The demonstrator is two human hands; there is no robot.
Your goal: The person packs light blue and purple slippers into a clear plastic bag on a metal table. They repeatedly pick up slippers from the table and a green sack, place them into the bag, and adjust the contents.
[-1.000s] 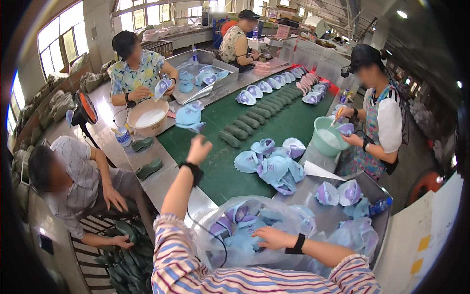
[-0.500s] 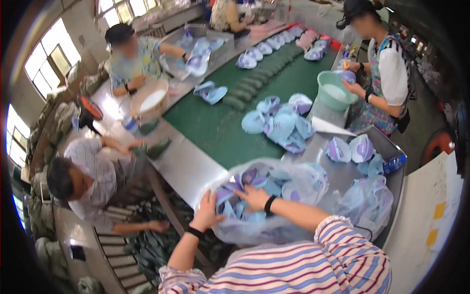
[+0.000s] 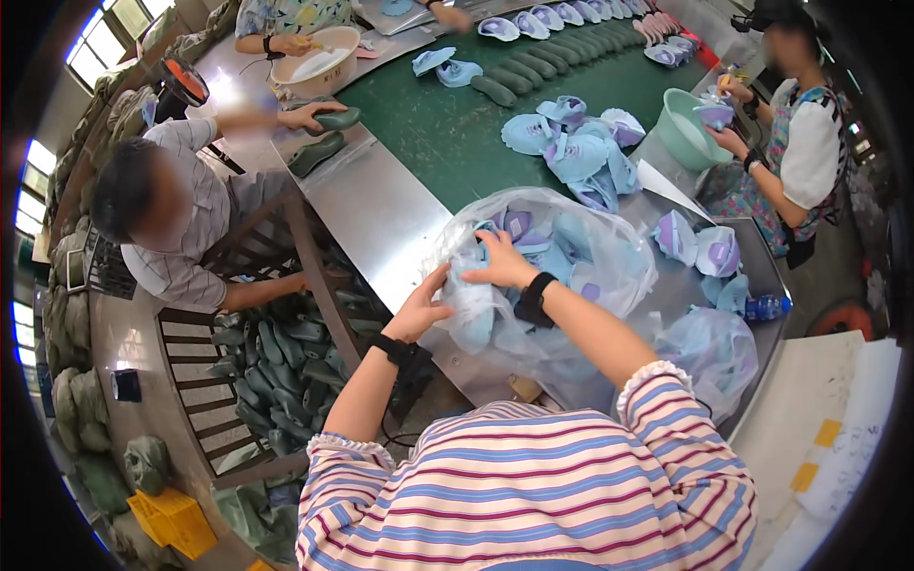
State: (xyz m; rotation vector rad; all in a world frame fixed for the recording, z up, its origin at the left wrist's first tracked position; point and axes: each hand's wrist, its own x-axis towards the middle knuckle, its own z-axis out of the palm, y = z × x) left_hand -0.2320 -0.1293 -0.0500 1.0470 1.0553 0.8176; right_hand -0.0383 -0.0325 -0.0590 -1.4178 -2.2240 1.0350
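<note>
A clear plastic bag [image 3: 624, 271] full of light-blue and purple shoe uppers [image 3: 547, 252] sits on the metal tabletop in front of me. My left hand [image 3: 419, 309] is at the bag's left side, thumb and fingers apart. Bunched film at the bag's left rim lies under my right hand [image 3: 500, 262], whose bent fingers and thumb are closed around it. The right forearm crosses over the bag's front. Beyond the bag, a loose pile of the same uppers [image 3: 581, 152] rests on the green work surface [image 3: 419, 128].
A second bag of uppers [image 3: 709, 357] and a blue-capped bottle [image 3: 766, 307] are at the right. Dark green shoe lasts [image 3: 286, 366] fill a slatted rack [image 3: 195, 381] at the left, beside a seated co-worker [image 3: 181, 209]. Another co-worker works over a green basin [image 3: 685, 133].
My right hand has moved from the uppers inside the bag to its left rim. My left hand has come off the bag's edge slightly. The seated co-worker's hand now holds a last on the table.
</note>
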